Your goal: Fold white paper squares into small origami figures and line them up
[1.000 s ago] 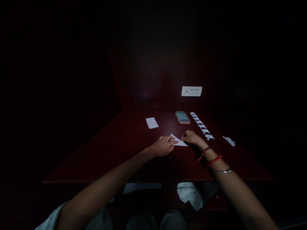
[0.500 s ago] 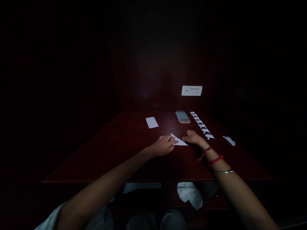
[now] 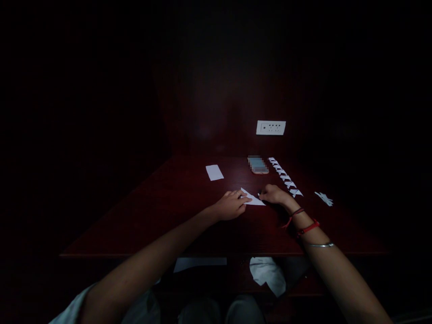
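Note:
On the dark red table lies a white sheet of paper [image 3: 255, 201] folded into a triangle. My left hand [image 3: 231, 205], with a ring on one finger, holds it down at its left side, thumb and fingertips on the paper. Just beyond its right edge is my right hand [image 3: 272, 194], closed in a pinch. A tiny white bit that looks like paper shows at its fingertips; the rest is hidden by the fingers. Bracelets circle the right wrist and forearm.
Behind the hands are a flat white paper [image 3: 214, 172] and a phone [image 3: 258, 165]. A row of folded paper pieces [image 3: 284, 174] runs along the right, with loose paper strips [image 3: 324, 198] beyond. White sheets [image 3: 202, 262] and crumpled white material [image 3: 268, 273] lie on the shelf below.
My right hand has shifted slightly to the right, a little away from the folded paper, and a white bit now shows at its fingertips. My left hand keeps its place.

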Action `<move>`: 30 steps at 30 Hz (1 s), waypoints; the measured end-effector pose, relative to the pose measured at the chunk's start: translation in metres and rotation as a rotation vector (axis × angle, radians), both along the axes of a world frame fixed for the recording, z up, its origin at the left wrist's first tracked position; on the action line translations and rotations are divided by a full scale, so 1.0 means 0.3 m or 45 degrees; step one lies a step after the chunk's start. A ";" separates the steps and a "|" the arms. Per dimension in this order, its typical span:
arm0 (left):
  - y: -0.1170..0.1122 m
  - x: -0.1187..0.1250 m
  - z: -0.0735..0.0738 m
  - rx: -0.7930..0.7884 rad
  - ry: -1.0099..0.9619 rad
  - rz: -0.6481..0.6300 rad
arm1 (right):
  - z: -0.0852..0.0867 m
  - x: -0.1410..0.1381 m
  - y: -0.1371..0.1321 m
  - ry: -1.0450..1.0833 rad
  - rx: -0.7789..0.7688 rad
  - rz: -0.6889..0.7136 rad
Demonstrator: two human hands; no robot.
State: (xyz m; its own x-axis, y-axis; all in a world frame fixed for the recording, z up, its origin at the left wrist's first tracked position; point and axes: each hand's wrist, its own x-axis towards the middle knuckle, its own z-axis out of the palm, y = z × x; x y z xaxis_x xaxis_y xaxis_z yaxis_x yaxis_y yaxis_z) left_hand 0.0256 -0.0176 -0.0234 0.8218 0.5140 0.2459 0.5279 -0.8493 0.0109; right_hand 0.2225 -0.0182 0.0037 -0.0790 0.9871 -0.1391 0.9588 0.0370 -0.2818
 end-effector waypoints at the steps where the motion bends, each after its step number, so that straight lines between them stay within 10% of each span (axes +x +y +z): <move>1: 0.000 0.000 -0.001 0.004 -0.001 -0.003 | 0.002 0.001 -0.002 -0.001 0.000 -0.002; 30: -0.007 0.001 0.003 -0.006 -0.005 0.020 | 0.019 -0.005 -0.025 0.011 -0.087 -0.054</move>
State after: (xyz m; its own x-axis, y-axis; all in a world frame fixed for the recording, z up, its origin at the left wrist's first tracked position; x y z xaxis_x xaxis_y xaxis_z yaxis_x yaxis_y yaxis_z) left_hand 0.0260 -0.0197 -0.0225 0.8128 0.5279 0.2462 0.5409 -0.8409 0.0171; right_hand 0.2209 -0.0257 0.0094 -0.0390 0.9778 -0.2057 0.9565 -0.0230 -0.2907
